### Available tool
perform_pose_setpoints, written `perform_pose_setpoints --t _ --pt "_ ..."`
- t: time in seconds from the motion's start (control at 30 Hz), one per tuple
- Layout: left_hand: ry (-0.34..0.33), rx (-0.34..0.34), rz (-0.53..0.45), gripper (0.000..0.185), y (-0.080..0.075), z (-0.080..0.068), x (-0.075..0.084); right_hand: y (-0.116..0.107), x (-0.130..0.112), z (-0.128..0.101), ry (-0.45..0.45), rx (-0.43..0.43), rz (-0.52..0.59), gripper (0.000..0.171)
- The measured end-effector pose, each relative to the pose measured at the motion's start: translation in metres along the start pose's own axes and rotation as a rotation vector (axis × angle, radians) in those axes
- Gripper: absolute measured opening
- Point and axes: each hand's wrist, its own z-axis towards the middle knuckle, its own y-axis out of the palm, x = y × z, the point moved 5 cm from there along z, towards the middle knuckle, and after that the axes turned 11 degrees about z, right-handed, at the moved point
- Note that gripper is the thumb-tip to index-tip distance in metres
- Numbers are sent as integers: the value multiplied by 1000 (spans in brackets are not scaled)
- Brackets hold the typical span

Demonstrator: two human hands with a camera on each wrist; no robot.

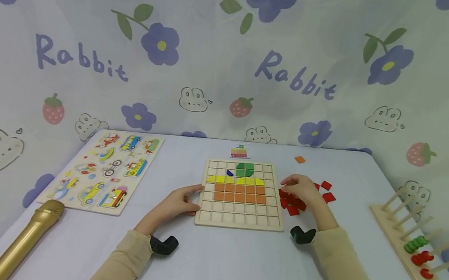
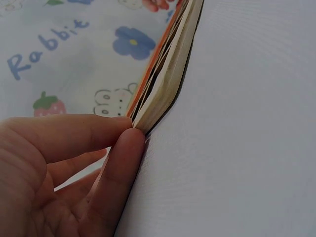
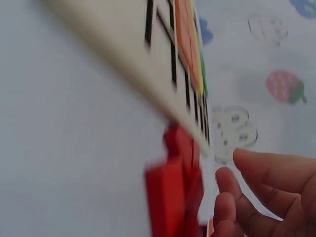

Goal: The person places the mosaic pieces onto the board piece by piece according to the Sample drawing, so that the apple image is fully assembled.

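Observation:
A square wooden grid board [image 1: 238, 219] lies in the middle of the table with green, blue, yellow and orange pieces set in its cells. My left hand [image 1: 177, 202] steadies its left edge, index finger and thumb touching the side at two spots; the left wrist view shows the fingertips [image 2: 129, 140] right at the board's edge [image 2: 165, 89]. Over a heap of red square tiles [image 1: 293, 210] beside the board's right edge hovers my right hand [image 1: 302, 189]. Its thumb and fingers [image 3: 276, 173] are apart in the right wrist view, with nothing visible between them.
Behind the board lies a small picture card [image 1: 240, 151], with an orange tile [image 1: 299, 159] to its right. At the left are a vehicle puzzle board [image 1: 101, 170] and a gold microphone [image 1: 27, 236]. A peg stand with beads [image 1: 403, 246] occupies the right side.

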Motion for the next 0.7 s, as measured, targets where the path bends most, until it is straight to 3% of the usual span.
perform_pose_setpoints --t 0.23,0.4,0.7 --pt "9 -6 4 67 0 0 -3 -29 29 -9 64 55 -32 36" --pt "7 -12 -6 67 1 0 -5 -31 33 -14 97 31 -74 44" --pt "11 -7 1 67 0 0 -2 -27 31 -14 113 25 -155 35"
